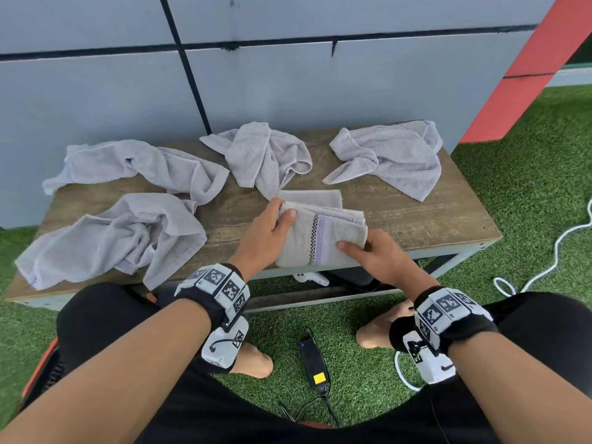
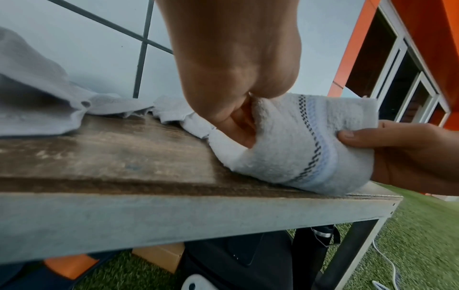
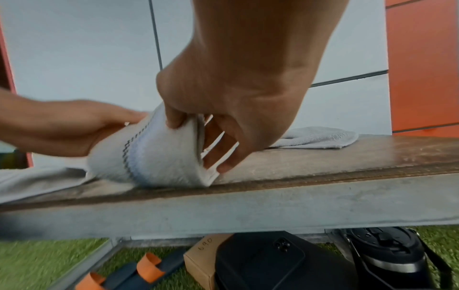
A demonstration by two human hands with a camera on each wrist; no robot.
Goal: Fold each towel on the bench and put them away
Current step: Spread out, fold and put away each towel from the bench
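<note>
Nearest the head camera, the person's forearms reach forward over black-clad knees, each wrist carrying a marker-covered camera band (image 1: 221, 288).

The wooden bench (image 1: 416, 216) stands on green artificial turf (image 1: 528, 174) against a grey panelled wall (image 1: 288, 84).

Four crumpled grey towels lie on the bench: the near-left towel (image 1: 105, 238), the far-left towel (image 1: 141, 165), the far-centre towel (image 1: 262, 155) and the far-right towel (image 1: 390, 155). None of these is held.

The folded towel (image 1: 317, 237), marked with a checked and lilac stripe, sits at the near edge of the bench, centre-right, its near fold bulging slightly over the edge. A flat layer of towel shows just beyond it.

The left hand (image 1: 266, 233) grips the folded towel's left end, thumb on top, fingers curled under the layers. The right hand (image 1: 381, 254) grips the right end, thumb pressed on the top face, fingers tucked in behind the open edges; its fingertips (image 3: 224, 167) touch the bench top.

Under the bench are a black bag (image 3: 261, 261), a cardboard box (image 3: 201, 263) and orange-strapped sandals (image 3: 139, 270). A black power adapter (image 1: 314, 363) lies on the turf between the person's feet, and a white cable (image 1: 557, 248) trails at right.
</note>
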